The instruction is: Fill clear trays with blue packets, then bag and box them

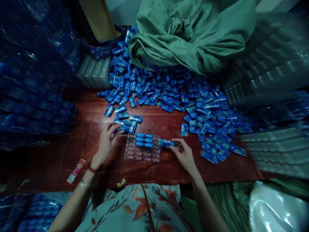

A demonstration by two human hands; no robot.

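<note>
My right hand [183, 151] pinches a small blue printed packet [166, 143] at the right edge of a clear plastic tray [142, 154]. The tray lies flat in front of me, its rows of cavities mostly bare. Two columns of plain blue oblong pieces [144, 140] sit in its upper middle. My left hand [107, 138] is left of the tray, its thumb and fingers closed around the near-left edge of a small group of blue packets [131, 126]. The fingers partly hide the packet they grip.
A large heap of blue packets [166, 88] spreads across the back and right of the wooden table [91, 106]. Green cloth [193, 38] hangs over it. Stacked clear trays [94, 69] stand at the back left, more at right [277, 151]. A pink wrapper [76, 170] lies front left.
</note>
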